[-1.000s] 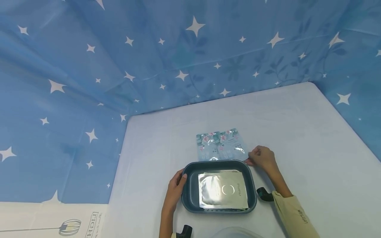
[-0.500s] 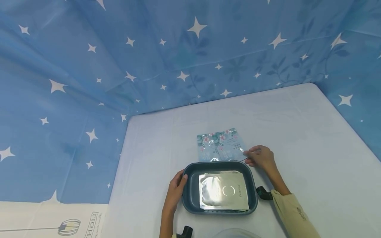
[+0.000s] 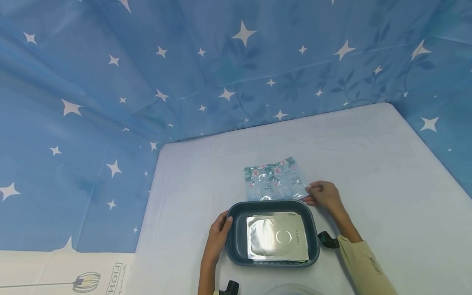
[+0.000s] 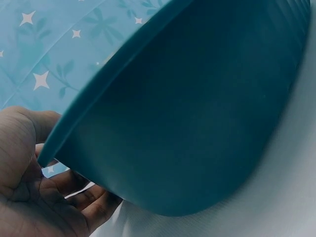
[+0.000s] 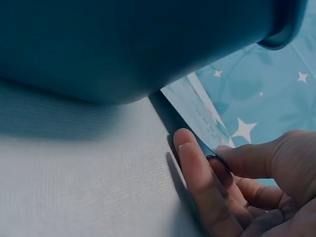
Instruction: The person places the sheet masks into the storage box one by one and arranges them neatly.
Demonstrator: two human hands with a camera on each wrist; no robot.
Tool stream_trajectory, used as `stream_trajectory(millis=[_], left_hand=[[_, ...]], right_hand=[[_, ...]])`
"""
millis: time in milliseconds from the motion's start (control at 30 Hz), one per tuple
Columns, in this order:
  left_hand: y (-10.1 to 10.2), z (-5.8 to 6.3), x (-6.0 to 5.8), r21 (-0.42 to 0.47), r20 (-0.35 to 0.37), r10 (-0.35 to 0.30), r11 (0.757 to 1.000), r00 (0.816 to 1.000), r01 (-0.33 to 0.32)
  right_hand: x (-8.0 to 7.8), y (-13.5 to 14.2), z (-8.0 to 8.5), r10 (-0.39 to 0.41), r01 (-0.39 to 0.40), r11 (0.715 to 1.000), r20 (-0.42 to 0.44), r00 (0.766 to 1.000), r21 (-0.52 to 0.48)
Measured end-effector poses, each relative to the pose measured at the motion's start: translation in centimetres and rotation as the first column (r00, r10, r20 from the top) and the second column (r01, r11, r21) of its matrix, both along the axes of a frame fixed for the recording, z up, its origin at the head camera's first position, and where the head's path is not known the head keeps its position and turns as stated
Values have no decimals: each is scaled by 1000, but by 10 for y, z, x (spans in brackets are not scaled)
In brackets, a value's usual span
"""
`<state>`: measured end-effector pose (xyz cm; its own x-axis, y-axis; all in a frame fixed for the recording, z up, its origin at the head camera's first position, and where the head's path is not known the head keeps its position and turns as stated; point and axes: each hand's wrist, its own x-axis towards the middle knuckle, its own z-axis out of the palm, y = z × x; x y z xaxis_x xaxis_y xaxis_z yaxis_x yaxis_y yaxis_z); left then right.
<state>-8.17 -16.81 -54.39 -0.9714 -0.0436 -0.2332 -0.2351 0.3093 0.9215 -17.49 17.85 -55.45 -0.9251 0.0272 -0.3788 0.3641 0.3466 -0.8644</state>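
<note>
My left hand [image 3: 216, 237] grips the left rim of a blue-grey plastic basin [image 3: 236, 250], thumb over the edge. In the left wrist view, the fingers [image 4: 101, 207] curl beneath the rim. Stacked inside the basin are silver sachets [image 3: 274, 241], the top one lettered PMPM. Behind it two light-blue floral sachets, like sheet-mask packets, lie side by side and overlap. My right hand [image 3: 324, 196] pinches the near right corner of the right-hand sachet [image 3: 289, 180]. In the right wrist view that corner of the sachet [image 5: 197, 118] is lifted off the cloth. The left-hand sachet [image 3: 259, 182] lies flat, its lower edge close behind the basin.
A white cloth [image 3: 199, 176] covers the table. A blue star-patterned curtain [image 3: 184, 73] rises along its back and sides. The rounded edge of a translucent container [image 3: 293, 289] shows at the bottom. Black wrist cameras [image 3: 328, 240] sit at both wrists.
The right fingers have shifted slightly on the right-hand sachet's corner, and that sachet has turned and slid a little. My left hand and the basin stay nearly in place.
</note>
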Motion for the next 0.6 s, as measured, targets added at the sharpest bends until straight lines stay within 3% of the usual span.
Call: stream_trajectory(millis=[133, 367, 600], left_hand=[[0, 1, 0, -9, 8, 3, 1000, 1000, -3], [0, 1, 0, -12, -2, -4, 1000, 1000, 4], [0, 1, 0, -21, -8, -5, 1000, 1000, 5]], right_hand=[[1, 1, -1, -16, 16, 1000, -28, 999, 4], [1, 3, -3, -62, 72, 993, -113, 992, 95], [3, 1, 1, -142, 149, 987, -125, 982, 51]])
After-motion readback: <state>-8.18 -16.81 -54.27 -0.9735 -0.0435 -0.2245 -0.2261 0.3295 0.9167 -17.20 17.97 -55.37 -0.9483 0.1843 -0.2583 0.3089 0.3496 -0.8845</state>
